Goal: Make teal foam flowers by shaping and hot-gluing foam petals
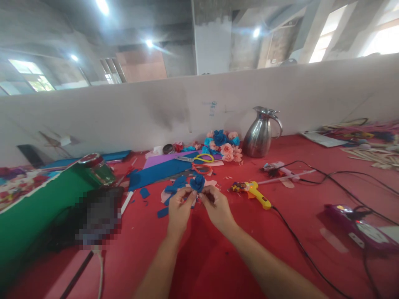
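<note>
A small blue paper flower (pixel 197 182) is pinched between both hands, above the middle of the red table. My left hand (pixel 181 204) grips its lower left side with thumb and fingers. On the right side my right hand (pixel 216 206) does the same, thumb close to the flower's base. Behind and left of the hands lie blue paper pieces (pixel 177 185) and pink scraps. Scissors with yellow handles (pixel 204 158) rest farther back on a long blue paper strip (pixel 162 173). A yellow glue gun (pixel 260 197) lies to the right of my right hand.
A bunch of paper flowers (pixel 227 146) and a steel jug (pixel 259 135) stand at the back by the white partition (pixel 140 112). At right are a second glue gun (pixel 282 170), cords and a purple power strip (pixel 358 228). A green box (pixel 59 199) and glass jar (pixel 101 171) occupy the left.
</note>
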Demonstrator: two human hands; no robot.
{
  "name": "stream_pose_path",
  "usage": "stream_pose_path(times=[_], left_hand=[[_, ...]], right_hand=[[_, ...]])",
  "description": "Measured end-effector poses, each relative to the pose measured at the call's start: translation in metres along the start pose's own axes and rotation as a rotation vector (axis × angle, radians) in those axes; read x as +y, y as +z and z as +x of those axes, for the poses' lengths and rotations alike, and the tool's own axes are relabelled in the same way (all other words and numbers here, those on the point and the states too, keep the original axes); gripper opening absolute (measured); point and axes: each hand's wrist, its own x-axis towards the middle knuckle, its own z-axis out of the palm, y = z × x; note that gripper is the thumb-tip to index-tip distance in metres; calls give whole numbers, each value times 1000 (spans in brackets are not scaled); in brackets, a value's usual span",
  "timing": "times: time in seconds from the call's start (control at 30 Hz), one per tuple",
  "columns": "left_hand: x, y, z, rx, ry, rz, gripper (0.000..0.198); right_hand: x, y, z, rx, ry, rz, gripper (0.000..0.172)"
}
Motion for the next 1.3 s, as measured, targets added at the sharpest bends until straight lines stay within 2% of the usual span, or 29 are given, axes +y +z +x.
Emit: stream_pose_path(times=[0.2, 0.37, 0.47, 0.6, 0.73, 0.97, 1.13, 1.3], left_hand=[[4, 1, 0, -102, -50, -153, 16], [1, -4, 1, -30, 23, -97, 9], [-1, -7, 3, -14, 36, -105, 9], [-3, -8, 4, -11, 84, -48, 9], [-1, -8, 3, 2, 109, -15, 11], [2, -6, 3, 36, 144, 57, 7], [-6, -7, 7, -16, 104, -68, 9], [-10, -7, 10, -59, 35, -185, 10]], right_hand=[[-3, -2, 0, 15, -68, -33, 10], [-9, -1, -3, 23, -132, -81, 11], [-18, -4, -2, 43, -53, 106, 10], [-33, -13, 2, 3, 71, 309, 20], [-40, -18, 5, -16, 109, 302, 20], [-33, -16, 7, 22, 121, 154, 12], [-31, -18, 11, 3, 185, 197, 10], [-32, -19, 13, -55, 305, 328, 17]])
